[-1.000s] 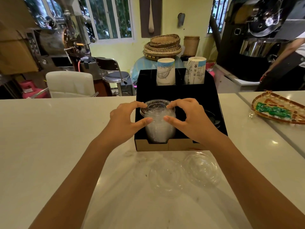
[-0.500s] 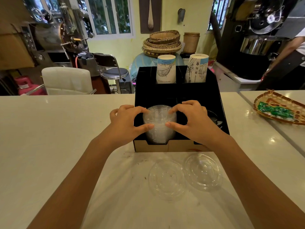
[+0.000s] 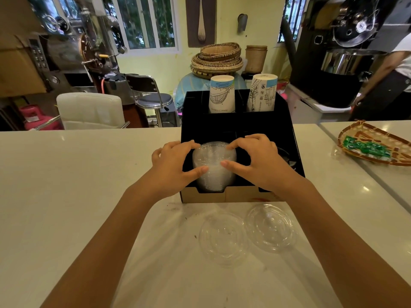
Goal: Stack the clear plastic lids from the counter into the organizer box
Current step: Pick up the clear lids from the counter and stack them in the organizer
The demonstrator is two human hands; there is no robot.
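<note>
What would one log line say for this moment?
both hands: left hand, right hand | grip lid stack | inside organizer box | two loose lids on counter

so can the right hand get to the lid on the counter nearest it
Probably yes. The right hand is on the stack of lids in the box, and would have to let go first. The loose lid lies uncovered just in front of the box, under that forearm, with nothing on it.

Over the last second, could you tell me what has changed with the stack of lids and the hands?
The lid stack has sunk lower into the front left compartment of the organizer box, pressed down between the left hand and the right hand, which moved down with it and still grip its sides. The two loose lids on the counter and the two paper cup stacks are unchanged.
</note>
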